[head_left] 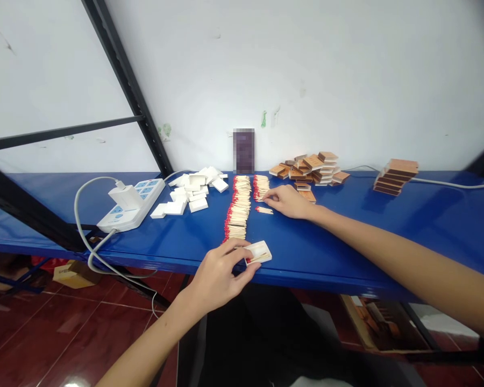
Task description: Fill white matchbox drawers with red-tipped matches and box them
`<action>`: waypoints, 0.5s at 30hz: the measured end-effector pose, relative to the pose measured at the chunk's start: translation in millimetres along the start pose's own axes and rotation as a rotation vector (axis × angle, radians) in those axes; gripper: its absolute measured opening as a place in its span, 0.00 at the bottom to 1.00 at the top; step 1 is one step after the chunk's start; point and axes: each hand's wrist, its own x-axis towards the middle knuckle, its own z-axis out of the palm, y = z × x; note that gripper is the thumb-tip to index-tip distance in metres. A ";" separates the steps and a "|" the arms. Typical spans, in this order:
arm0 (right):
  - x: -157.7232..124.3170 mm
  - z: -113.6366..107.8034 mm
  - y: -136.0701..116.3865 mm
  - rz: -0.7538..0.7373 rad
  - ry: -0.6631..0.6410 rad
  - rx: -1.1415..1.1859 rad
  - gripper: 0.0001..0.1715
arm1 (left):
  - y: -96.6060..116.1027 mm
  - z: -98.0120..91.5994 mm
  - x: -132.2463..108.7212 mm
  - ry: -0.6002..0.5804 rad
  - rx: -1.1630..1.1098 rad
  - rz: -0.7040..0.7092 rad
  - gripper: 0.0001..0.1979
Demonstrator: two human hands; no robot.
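Near the front edge of the blue table, my left hand is closed around a white matchbox tray with a few red-tipped matches in it. My right hand reaches to the shorter row of matches, its fingertips pinched at the row's near end. Whatever is between those fingertips is too small to make out. Just below lies a small loose group of matches. Left of it, a long row of red-headed matches runs toward me, its near end partly behind my left hand.
White empty trays are heaped at the left, beside a power strip with a cable. Orange-brown matchbox sleeves are piled at the back right. Farther right stands a stack of matchboxes. A blurred dark object leans against the wall.
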 end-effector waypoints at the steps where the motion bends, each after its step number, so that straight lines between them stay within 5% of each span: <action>1: -0.4 0.0 0.2 0.002 0.002 0.013 0.15 | 0.0 -0.1 -0.1 0.000 0.001 0.002 0.03; 15: -1.7 -0.2 8.4 0.026 0.002 0.096 0.20 | -0.4 0.5 -1.0 0.008 -0.006 0.014 0.03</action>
